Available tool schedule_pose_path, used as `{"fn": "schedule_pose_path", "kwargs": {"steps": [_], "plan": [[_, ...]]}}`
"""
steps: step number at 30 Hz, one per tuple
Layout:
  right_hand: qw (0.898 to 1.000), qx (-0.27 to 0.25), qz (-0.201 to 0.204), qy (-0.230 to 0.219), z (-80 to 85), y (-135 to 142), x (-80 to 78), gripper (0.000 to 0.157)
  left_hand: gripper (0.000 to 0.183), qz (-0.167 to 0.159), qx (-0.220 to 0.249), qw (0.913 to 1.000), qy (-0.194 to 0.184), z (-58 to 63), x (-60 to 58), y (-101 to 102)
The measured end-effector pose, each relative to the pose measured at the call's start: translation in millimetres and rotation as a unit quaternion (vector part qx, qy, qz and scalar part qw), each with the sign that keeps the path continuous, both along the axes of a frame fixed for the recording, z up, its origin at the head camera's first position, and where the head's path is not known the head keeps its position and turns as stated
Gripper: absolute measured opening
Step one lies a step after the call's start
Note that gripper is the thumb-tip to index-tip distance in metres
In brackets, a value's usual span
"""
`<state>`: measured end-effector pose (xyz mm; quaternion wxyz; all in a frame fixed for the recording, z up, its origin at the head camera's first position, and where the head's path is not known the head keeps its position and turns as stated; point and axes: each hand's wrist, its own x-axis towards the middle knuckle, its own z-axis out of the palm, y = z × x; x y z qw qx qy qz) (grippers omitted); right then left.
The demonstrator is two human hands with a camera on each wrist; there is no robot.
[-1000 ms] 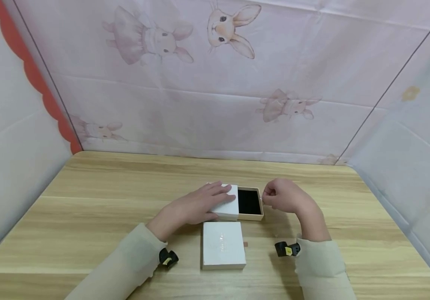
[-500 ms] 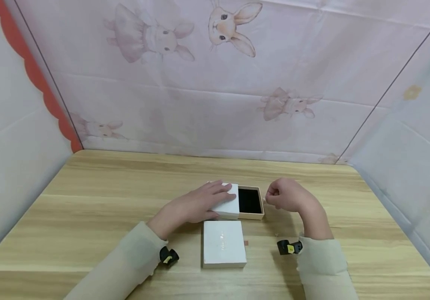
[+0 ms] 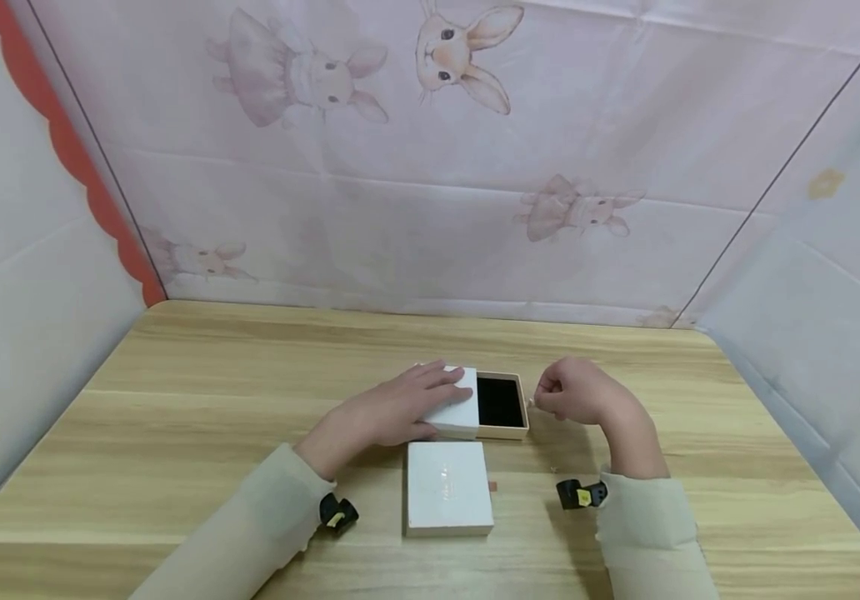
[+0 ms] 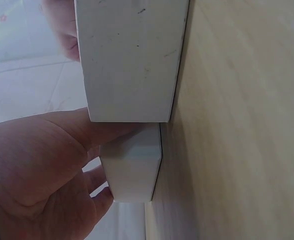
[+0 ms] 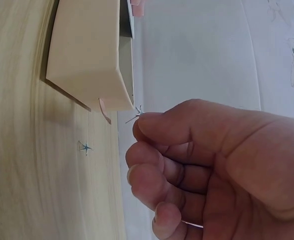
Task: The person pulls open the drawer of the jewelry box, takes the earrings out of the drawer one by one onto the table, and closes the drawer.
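Note:
My left hand [image 3: 407, 408] lies across the white sleeve of a small gift box [image 3: 454, 417], fingers spread over its top and thumb on its near side. From the sleeve's right end sticks out a cream drawer [image 3: 502, 433] with a black lining [image 3: 499, 402]. A short ribbon tab [image 5: 104, 111] hangs from the drawer's end. Just right of it, my right hand [image 3: 574, 390] pinches a tiny silvery star stud [image 5: 138, 113] between thumb and index finger, its thin pin showing. The other fingers are curled in. A second star stud [image 5: 85, 147] lies on the table.
Directly in front of the part-open box sits a second white box [image 3: 448, 487], closed, with a pinkish tab [image 3: 493, 487] at its right. Wooden table [image 3: 212, 400] extends around them. Behind rises a rabbit-print cloth wall [image 3: 400, 233].
My right hand has drawn slightly right, away from the drawer's end, and the stud shows at its fingertips. The left hand and both boxes look the same.

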<state>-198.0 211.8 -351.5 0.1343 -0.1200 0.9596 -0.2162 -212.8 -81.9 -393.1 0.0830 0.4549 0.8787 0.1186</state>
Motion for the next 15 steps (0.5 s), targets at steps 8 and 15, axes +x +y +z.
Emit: {"fn": "schedule_pose_path", "kwargs": {"steps": [8,15], "plan": [[1.000,0.001,-0.002,-0.004,-1.3,3.2,0.2,0.015,0.066,-0.002,-0.002,1.0000,0.005,0.1,-0.6,0.7],[1.000,0.010,-0.006,-0.010,-2.9,4.2,0.3,0.014,0.065,-0.002,-0.001,1.0000,0.001,-0.4,0.0,-0.5]]}}
